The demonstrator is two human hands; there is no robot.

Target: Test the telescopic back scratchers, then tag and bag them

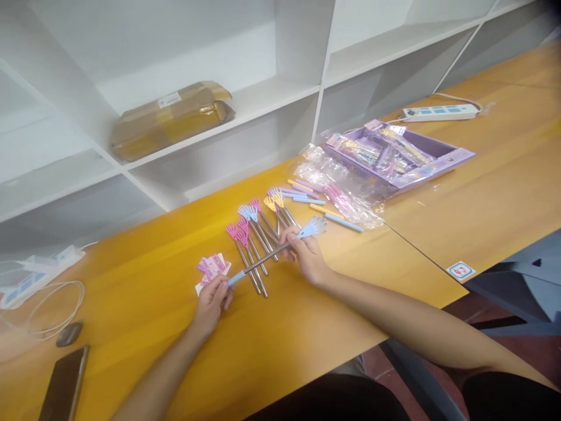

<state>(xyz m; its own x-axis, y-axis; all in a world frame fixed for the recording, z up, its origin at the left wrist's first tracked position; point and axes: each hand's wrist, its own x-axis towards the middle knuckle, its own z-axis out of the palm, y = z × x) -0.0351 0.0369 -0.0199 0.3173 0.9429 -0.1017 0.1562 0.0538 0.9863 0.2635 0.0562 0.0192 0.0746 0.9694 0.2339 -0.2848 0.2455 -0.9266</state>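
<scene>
My left hand (213, 300) grips the light blue handle end of a telescopic back scratcher (272, 253). My right hand (305, 255) pinches the same scratcher near its blue hand-shaped head (314, 227). The metal rod spans between both hands, just above the yellow table (131, 292). Under it lies a row of several similar scratchers (258, 234) with pink, blue and yellow heads. A small stack of pink cards (213, 266) lies beside my left hand.
A purple box (403, 153) with packaged items and clear plastic wrappers (333, 181) sit at the back right. A power strip (440, 111) lies beyond. A phone (64, 383), cable (52, 304) and dark mouse-like object (69, 334) are at the left. White shelving holds a brown parcel (170, 117).
</scene>
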